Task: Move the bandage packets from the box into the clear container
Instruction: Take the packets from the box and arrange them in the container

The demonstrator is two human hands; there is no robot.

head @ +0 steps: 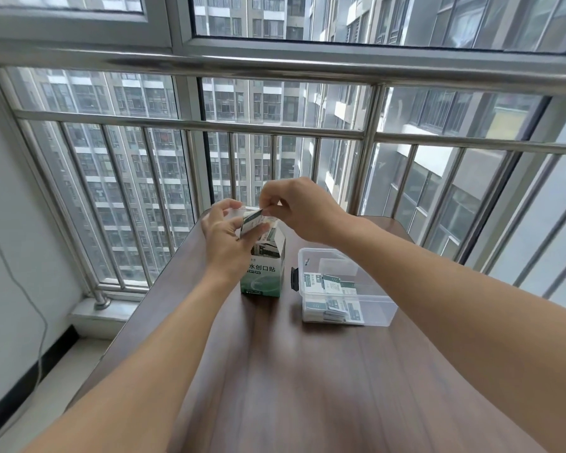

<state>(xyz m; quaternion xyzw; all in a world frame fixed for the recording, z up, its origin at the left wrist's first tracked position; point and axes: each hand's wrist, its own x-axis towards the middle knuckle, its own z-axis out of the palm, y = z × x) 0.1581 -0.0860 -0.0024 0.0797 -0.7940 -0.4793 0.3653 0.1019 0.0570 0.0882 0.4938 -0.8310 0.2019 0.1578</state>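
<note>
Green-and-white bandage box (261, 269) stands under the left hand (224, 235), which grips packets (251, 223); right hand (296, 209) pinches one. Extraction underway; next, carry right to the clear container (347, 289).

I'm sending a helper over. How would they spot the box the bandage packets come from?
On the brown table by the window, left of the clear container, stands a box. It is the only green-and-white carton, upright, top open, with both hands at its top.

hands (262, 220) pinch packet (251, 221) over box (264, 269) | clear container (378, 305) beside, holding packets
</note>
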